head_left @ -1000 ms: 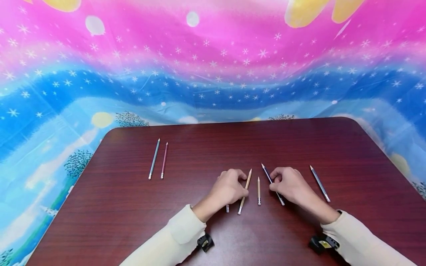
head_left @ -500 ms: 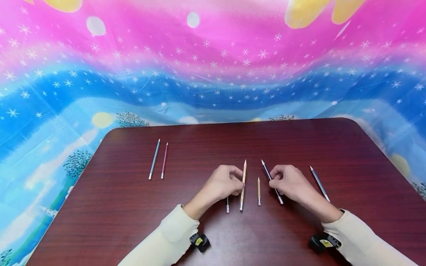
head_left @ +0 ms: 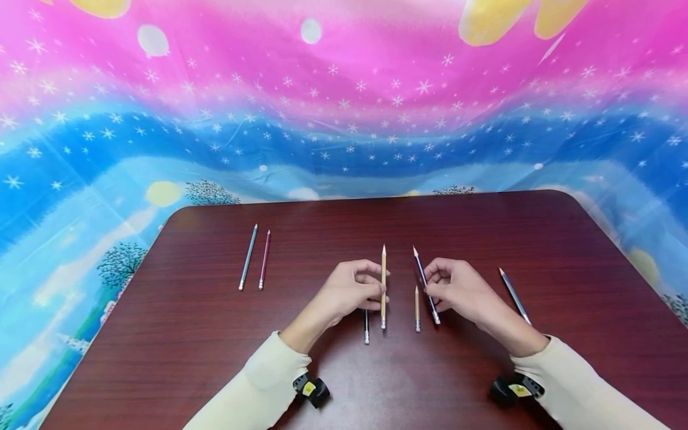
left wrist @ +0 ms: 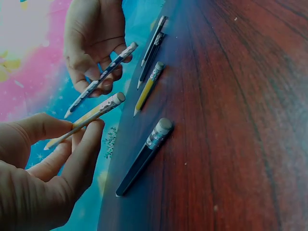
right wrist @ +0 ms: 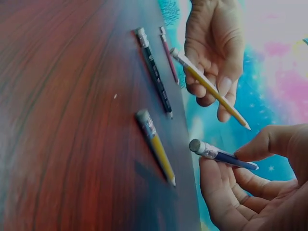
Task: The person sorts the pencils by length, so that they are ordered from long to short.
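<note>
Left hand: fingers pinched nearly together on long yellow pencil, above bench | Right hand: fingers likewise pinching dark blue pencil, raised | Since half a second ago: both pencils farther forward | Short yellow pencil lies between | Tips well short of far edge

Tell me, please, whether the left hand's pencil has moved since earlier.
Yes: against the resting short pencil, the held yellow pencil has moved left and toward the table's far edge in the head view.
</note>
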`<state>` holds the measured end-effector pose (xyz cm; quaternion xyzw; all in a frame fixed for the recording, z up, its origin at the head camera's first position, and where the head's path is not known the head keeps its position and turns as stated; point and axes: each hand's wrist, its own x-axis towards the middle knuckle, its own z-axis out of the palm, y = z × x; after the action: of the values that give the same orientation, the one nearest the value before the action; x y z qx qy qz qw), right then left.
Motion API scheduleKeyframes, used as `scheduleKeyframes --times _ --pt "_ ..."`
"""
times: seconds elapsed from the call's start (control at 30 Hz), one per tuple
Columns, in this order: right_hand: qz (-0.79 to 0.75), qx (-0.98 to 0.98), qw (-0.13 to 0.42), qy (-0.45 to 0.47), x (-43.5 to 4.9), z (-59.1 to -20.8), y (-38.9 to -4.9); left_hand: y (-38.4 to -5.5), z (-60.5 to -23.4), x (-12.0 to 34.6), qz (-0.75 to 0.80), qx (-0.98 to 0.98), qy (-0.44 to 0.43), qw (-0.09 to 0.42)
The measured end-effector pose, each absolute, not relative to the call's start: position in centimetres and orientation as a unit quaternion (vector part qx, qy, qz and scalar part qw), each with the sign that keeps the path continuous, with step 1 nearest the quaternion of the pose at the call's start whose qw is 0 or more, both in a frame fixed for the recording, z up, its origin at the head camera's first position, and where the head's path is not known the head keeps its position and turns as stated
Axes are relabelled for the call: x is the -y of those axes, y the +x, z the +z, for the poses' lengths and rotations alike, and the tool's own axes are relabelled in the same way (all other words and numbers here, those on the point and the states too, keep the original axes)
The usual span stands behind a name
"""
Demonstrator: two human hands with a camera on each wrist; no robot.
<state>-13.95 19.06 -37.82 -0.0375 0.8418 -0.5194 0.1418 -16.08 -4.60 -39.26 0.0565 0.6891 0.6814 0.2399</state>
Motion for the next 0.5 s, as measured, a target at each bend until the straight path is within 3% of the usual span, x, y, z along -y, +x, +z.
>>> scheduleKeyframes --times 0.5 --pt "-0.603 -0.784 0.137 -0.061 -17.0 -37.0 -14.3 -16.0 -39.3 5.1 0.709 -0.668 0.072 0.215"
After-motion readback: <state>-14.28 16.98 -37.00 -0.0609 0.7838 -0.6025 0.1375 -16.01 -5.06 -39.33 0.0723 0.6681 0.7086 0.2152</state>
